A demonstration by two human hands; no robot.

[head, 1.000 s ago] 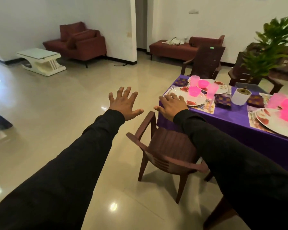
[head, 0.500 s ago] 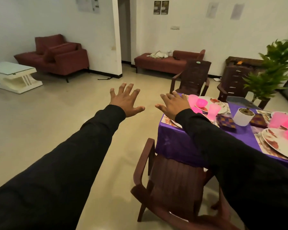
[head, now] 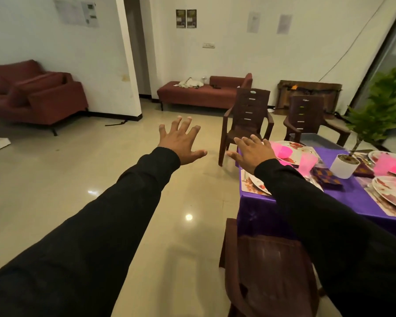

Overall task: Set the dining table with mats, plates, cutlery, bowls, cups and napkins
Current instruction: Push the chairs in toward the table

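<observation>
- While both arms reach forward in black sleeves, the left hand (head: 181,143) hangs over bare floor with its fingers (head: 188,125) spread wide, holding nothing.
- The right hand (head: 253,151) hovers above the near corner of the bench (head: 343,193), fingers spread too and empty.
- The bench sits at the right under a purple cloth and looks already laid, so the setting seems close to finished.
- Four plates show at least in part: one behind the right hand (head: 295,148), one under the right sleeve (head: 258,185), and two at the right edge (head: 389,195).
- Pink cups and bowls (head: 308,161) stand on or beside the plates; several are visible, but blur and glare stop an exact count.
- Two folded patterned napkins (head: 327,177) lie either side of one white plant pot (head: 343,165).
- Three brown chairs (head: 247,120) are in view, two beyond the bench and one nearest the camera.
- To finish well, I would lower the open hands slowly and check each place without knocking the light cups.
</observation>
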